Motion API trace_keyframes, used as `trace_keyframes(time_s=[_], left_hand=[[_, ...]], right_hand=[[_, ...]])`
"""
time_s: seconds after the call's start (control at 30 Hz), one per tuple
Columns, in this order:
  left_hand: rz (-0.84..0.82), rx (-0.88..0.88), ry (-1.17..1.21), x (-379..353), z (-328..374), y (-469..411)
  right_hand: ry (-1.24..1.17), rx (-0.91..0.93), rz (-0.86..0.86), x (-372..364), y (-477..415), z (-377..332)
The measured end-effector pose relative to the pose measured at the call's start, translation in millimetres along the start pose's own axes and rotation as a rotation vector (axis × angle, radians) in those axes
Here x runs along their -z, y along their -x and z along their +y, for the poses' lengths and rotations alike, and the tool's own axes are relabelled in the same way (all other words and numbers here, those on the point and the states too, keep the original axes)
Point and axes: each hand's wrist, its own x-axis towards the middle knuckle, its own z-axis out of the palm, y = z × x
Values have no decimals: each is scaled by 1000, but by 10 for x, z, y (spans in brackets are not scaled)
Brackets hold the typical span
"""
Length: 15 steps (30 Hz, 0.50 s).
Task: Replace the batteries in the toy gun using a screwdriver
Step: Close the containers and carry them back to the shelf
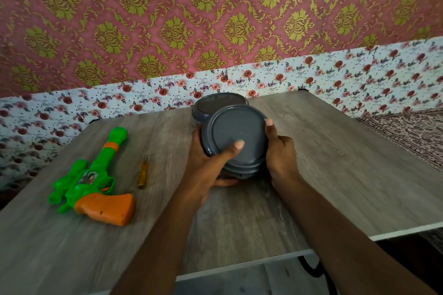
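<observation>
Bench [335,163]: wood-grain top. Toy gun [93,182], green and orange, near left edge, untouched. Grey lidded container [236,141] at centre, clasped by both hands: left hand [208,165] thumb across lid, right hand [279,153] on rim. Second grey container [219,104] behind. Yellow-handled screwdriver [143,173] beside gun, left of hands. Step, likely: opening container, contents unseen. Next: lift lid.

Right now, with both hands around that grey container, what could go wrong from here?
1. The left hand and right hand grip the near grey container close against the second grey container behind it; a twist could knock that one.
2. The small screwdriver lies loose beside the toy gun on the table; a forearm sweep might roll it away.
</observation>
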Motion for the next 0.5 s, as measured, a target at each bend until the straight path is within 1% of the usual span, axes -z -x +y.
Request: trace_keyframes(time_s=[0.07, 0.1, 0.17, 0.27, 0.37, 0.5], left_hand=[[-26, -28, 15, -31, -61, 30], [-18, -38, 23, -29, -81, 32], [0, -36, 59, -32, -84, 36], [-9, -44, 74, -40, -95, 53], [-6, -39, 83, -36, -104, 64], [-7, -6, -21, -8, -57, 87]], right_hand=[[-71, -104, -54, -7, -35, -6], [-94, -124, -75, -9, -15, -19], [-119, -112, -86, -14, 34, -47], [-105, -91, -39, -32, 5, -24], [-104, -99, -40, -36, 5, -47], [-107, -99, -20, -14, 42, -49]])
